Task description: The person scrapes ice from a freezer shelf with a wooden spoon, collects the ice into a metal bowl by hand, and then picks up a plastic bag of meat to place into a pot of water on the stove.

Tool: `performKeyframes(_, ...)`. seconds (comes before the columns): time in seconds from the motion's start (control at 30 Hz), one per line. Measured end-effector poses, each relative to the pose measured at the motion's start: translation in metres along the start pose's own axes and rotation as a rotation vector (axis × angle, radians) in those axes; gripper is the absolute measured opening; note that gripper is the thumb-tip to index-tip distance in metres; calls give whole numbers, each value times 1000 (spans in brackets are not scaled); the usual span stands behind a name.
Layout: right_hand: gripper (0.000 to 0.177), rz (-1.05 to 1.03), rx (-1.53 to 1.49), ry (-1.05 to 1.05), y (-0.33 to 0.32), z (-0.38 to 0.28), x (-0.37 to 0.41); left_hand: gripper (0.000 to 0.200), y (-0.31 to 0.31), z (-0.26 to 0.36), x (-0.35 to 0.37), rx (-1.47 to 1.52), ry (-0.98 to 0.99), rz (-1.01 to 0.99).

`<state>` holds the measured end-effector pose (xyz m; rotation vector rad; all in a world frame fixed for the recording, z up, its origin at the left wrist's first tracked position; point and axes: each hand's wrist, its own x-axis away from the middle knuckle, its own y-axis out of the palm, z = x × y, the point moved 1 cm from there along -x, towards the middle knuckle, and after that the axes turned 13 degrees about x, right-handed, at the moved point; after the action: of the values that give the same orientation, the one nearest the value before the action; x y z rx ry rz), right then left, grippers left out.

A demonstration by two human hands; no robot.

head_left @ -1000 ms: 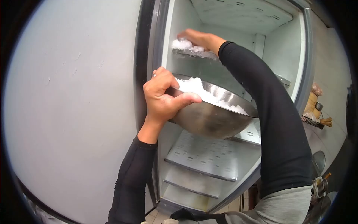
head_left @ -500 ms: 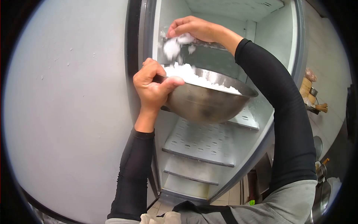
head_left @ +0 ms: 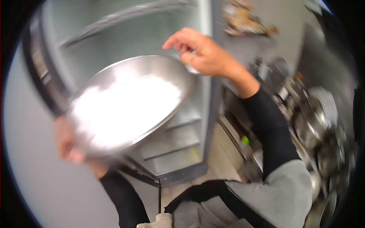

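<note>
A wide metal bowl (head_left: 152, 64) is held up in front of an open cabinet, its centre a little to the nine o'clock side of the middle of the view. It leans so that its mouth faces the camera, and a bright white, snow-like mass (head_left: 127, 108) fills much of it; blur and glare hide the grain.

At the bowl's eight o'clock, the left hand (head_left: 69, 140) grips the rim, its thumb on the near side; it is badly blurred. At two o'clock, the right hand (head_left: 203, 55) hovers near the rim, loosely open with fingers bent. Whether it brushes the metal I cannot tell.

Behind the bowl stands the cabinet (head_left: 146, 41), pale inside. An upper shelf (head_left: 121, 19) slants across at twelve o'clock, and lower shelves (head_left: 173, 141) step down at four. The pale door (head_left: 30, 159) spreads out at eight o'clock.

Farther out, brown and tan items (head_left: 243, 19), smeared by motion, sit against the wall at two o'clock. Metal pans (head_left: 310, 123) crowd together at three. Just past four o'clock, tiled floor (head_left: 218, 155) shows beside the cabinet, with a small bright green object (head_left: 245, 140) near it.
</note>
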<state>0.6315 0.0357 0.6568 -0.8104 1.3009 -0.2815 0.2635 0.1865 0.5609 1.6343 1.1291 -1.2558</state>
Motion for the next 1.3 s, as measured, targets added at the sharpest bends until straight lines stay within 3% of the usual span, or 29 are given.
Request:
performKeyframes(0.03,45,-21,-33,99,0,6,46,66,44,25,-3,-211,152,264)
performKeyframes(0.1,61,-171,-544,273,1,-3,128,73,65,21,16,-480,335,460)
performKeyframes(0.17,77,-207,-674,274,2,-19,183,68,10,90,22,162,-332,-138)
performKeyframes(0.2,77,-200,-679,317,-6,-23,206,68,19,81,27,191,-358,-155)
performKeyframes(0.27,82,-110,-839,375,-30,-26,243,26,44,68,35,517,-54,-369)
performKeyframes(0.3,82,-111,-847,393,-46,-22,258,26,58,76,42,510,-73,-375)
performKeyframes(0.37,66,-325,-565,325,-85,-9,294,25,114,103,63,433,-180,-312)
performKeyframes(0.43,51,-321,-527,381,-116,14,338,24,182,125,82,405,-272,-223)
performKeyframes(0.57,46,-36,-441,417,-174,75,428,23,359,121,100,395,-407,-33)
performKeyframes(0.6,41,11,-419,580,-187,94,446,23,406,105,95,392,-436,14)
performKeyframes(0.63,46,155,-553,610,-189,126,459,23,457,80,85,392,-469,46)
performKeyframes(0.7,66,483,-899,1193,-185,193,515,29,542,46,69,311,-646,16)
performKeyframes(0.73,73,458,-872,1264,-184,200,495,36,567,33,70,266,-485,-18)
performKeyframes(0.77,80,433,-840,1319,-184,212,469,42,576,55,57,243,-544,-25)
performKeyframes(0.83,88,539,-860,1492,-172,264,461,42,582,74,66,320,-405,-10)
performKeyframes(0.87,84,524,-849,1416,-160,292,459,44,567,104,72,297,-458,-59)
performKeyframes(0.9,75,389,-1145,1364,-149,322,466,42,551,129,89,395,-478,-68)
performKeyframes(0.93,70,558,-1111,1466,-133,345,463,41,534,156,115,506,-644,-84)
performKeyframes(0.97,75,614,-1195,1390,-120,359,461,41,518,185,149,563,-766,-141)
performKeyframes(1.0,84,750,-1157,1452,-112,362,448,43,495,213,187,606,-966,-194)
performKeyframes(1.03,90,780,-1184,1303,-107,357,440,43,462,242,228,573,-1213,-312)
performKeyframes(1.07,94,798,-1326,1286,-102,389,449,37,427,271,278,523,-1431,-324)
performKeyframes(1.1,96,901,-1469,1340,-107,413,459,30,389,315,320,605,-1860,-80)
performKeyframes(1.17,98,956,-1568,1395,-110,415,452,30,286,388,398,227,-2355,182)
performKeyframes(1.2,98,903,-1349,1328,-116,392,438,29,246,421,394,59,-2294,264)
performKeyframes(1.23,97,843,-1140,1243,-119,368,428,29,220,443,362,-390,-2392,83)
performKeyframes(1.27,94,710,-1086,1143,-126,389,450,32,175,487,395,-652,-2402,-64)
performKeyframes(1.3,91,580,-1029,1043,-132,407,476,34,152,518,403,-649,-2337,172)
